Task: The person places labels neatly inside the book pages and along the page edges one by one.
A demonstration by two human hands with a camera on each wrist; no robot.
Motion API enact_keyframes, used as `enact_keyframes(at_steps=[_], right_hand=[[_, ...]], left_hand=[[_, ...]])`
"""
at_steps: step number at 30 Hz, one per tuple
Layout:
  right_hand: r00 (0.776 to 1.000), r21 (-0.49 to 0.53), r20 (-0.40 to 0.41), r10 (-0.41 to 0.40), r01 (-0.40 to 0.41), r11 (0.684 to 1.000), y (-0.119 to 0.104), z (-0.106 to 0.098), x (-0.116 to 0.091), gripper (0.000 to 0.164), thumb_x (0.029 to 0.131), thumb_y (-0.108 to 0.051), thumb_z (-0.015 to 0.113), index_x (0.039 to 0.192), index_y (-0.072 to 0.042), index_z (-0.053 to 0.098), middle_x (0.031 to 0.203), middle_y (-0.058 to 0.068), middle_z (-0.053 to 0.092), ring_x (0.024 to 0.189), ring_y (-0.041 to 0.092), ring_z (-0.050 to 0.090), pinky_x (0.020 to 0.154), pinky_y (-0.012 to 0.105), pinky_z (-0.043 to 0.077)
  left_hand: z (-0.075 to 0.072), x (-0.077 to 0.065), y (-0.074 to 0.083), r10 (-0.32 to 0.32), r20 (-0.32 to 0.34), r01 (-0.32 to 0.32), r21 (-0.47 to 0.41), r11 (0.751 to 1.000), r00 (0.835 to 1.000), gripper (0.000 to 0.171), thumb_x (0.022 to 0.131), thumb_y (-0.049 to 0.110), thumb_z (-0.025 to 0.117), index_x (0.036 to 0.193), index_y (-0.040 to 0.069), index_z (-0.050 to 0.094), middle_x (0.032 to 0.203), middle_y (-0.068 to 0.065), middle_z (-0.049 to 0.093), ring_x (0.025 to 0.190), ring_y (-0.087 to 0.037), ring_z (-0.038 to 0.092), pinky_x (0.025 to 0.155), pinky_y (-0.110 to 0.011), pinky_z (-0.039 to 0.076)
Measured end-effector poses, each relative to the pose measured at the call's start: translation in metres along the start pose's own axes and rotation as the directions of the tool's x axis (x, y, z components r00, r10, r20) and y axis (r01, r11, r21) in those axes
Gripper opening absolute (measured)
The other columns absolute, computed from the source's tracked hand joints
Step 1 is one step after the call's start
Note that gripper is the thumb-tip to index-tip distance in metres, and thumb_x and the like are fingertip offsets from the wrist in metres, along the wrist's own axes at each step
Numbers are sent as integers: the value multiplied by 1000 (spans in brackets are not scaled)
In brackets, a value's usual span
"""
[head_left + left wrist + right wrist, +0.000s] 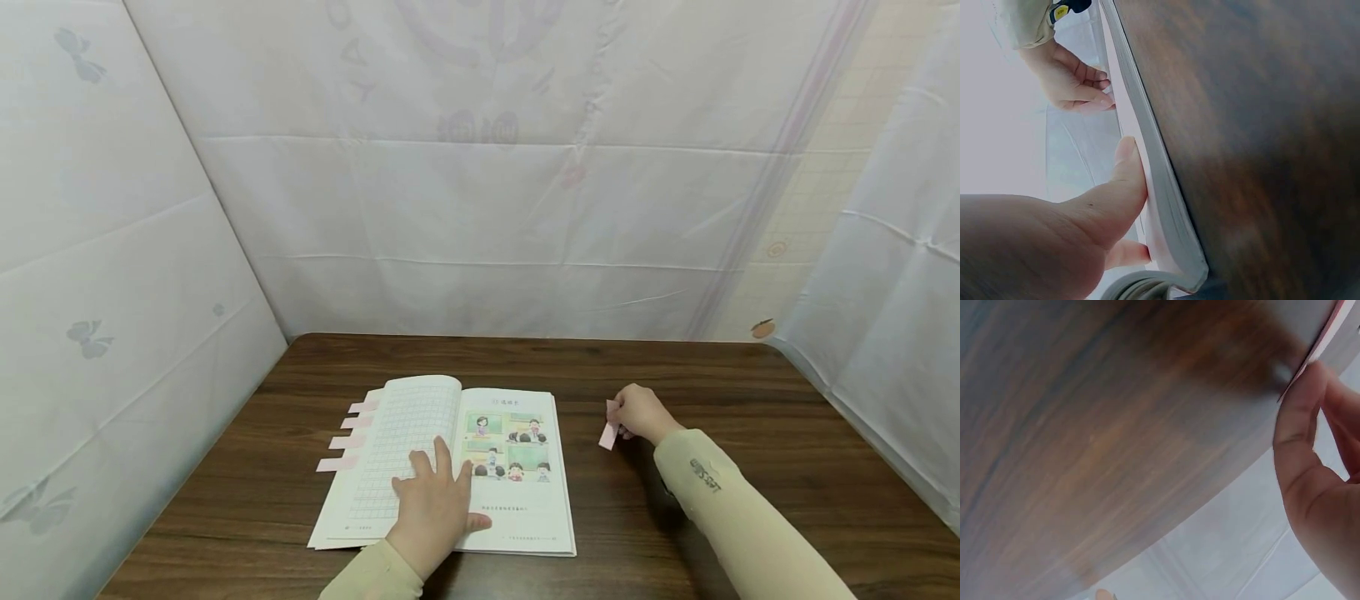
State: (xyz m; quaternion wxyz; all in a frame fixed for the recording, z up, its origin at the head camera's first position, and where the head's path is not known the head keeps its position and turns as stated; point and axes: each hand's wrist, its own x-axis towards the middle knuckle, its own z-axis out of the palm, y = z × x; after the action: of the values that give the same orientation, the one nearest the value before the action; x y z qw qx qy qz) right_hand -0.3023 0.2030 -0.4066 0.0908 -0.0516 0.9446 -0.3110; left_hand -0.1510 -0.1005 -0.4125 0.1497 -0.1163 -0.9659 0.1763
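An open book (517, 508) lies on the table, with a grid-lined left page and a right page of colour pictures. My left hand (433, 508) rests on it with fingers spread, across the left page and the fold; in the left wrist view its thumb (1125, 169) lies on the page near the edge. To the right of the book, my right hand (641, 414) pinches a pink paper strip (610, 427) between thumb and fingers, close over the table. The strip shows edge-on in the right wrist view, at the fingertips (1310, 378).
Several pink tabs (347, 442) stick out from the book's left edge. The dark wooden table (247, 475) reaches back to a pale patterned cloth (480, 208), and more cloth hangs at the left and right sides.
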Motion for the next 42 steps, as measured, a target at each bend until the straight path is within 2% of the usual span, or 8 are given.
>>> enact_keyframes(at_steps=[2, 5, 7, 13, 20, 24, 33, 42], right_hand=[[1000, 72, 1, 26, -26, 997, 0, 1, 1, 15, 90, 5, 55, 83, 11, 67, 70, 11, 63, 60, 14, 60, 56, 28, 57], [999, 123, -12, 37, -35, 992, -2, 1, 0, 16, 89, 8, 54, 79, 11, 66, 69, 10, 64, 59, 12, 61, 57, 28, 58], [999, 145, -22, 44, -41, 989, -2, 1, 0, 15, 88, 10, 55, 81, 12, 68, 72, 11, 67, 59, 11, 62, 57, 28, 58], [999, 188, -36, 38, -30, 982, -3, 0, 0, 13, 86, 12, 59, 91, 16, 70, 82, 20, 73, 61, 11, 66, 59, 27, 58], [996, 214, -62, 64, -50, 976, -1, 3, -1, 19, 93, 5, 55, 91, 14, 71, 84, 19, 74, 64, 10, 68, 60, 27, 58], [994, 245, -70, 85, -65, 967, 0, 6, 0, 20, 93, 5, 54, 92, 14, 72, 86, 19, 75, 65, 9, 68, 61, 26, 58], [984, 345, -89, 155, -116, 932, 2, 6, -1, 14, 85, 5, 62, 89, 13, 73, 78, 11, 74, 57, 6, 66, 59, 25, 58], [985, 434, -72, 158, -111, 894, -3, 5, -9, 18, 90, 4, 58, 95, 18, 68, 88, 17, 73, 69, 8, 67, 68, 29, 60]], left_hand=[[0, 0, 0, -1, 5, 1, -5, 1000, 1000, 78, 69, 82, 57, 120, 25, 73, 131, -23, 60, 101, -44, 58, 60, -52, 57], [-1, 1, 1, -6, 17, 6, -16, 1000, 1000, 78, 69, 82, 58, 120, 24, 72, 132, -23, 59, 102, -44, 58, 61, -53, 57], [-1, 1, 1, -7, 26, 8, -19, 1000, 1000, 78, 70, 82, 58, 121, 24, 72, 132, -23, 59, 103, -44, 57, 61, -53, 57], [-1, 1, 0, -7, 36, 8, -15, 1000, 999, 78, 70, 82, 57, 121, 24, 72, 133, -23, 58, 103, -44, 58, 61, -53, 57], [-1, 1, 1, -3, 29, 4, -6, 1000, 1000, 78, 70, 82, 56, 121, 25, 72, 132, -23, 59, 103, -44, 58, 61, -53, 57], [-2, 1, 0, 6, 25, -7, 0, 1000, 1000, 79, 70, 82, 56, 121, 24, 72, 132, -23, 60, 103, -45, 58, 61, -54, 57], [-2, 1, 0, 4, 28, -4, -2, 1000, 1000, 80, 70, 83, 56, 121, 24, 72, 132, -23, 60, 103, -45, 58, 61, -54, 57], [-2, 1, 0, -1, 26, 1, -5, 1000, 1000, 79, 69, 83, 57, 120, 24, 72, 132, -23, 59, 103, -45, 58, 62, -54, 57]])
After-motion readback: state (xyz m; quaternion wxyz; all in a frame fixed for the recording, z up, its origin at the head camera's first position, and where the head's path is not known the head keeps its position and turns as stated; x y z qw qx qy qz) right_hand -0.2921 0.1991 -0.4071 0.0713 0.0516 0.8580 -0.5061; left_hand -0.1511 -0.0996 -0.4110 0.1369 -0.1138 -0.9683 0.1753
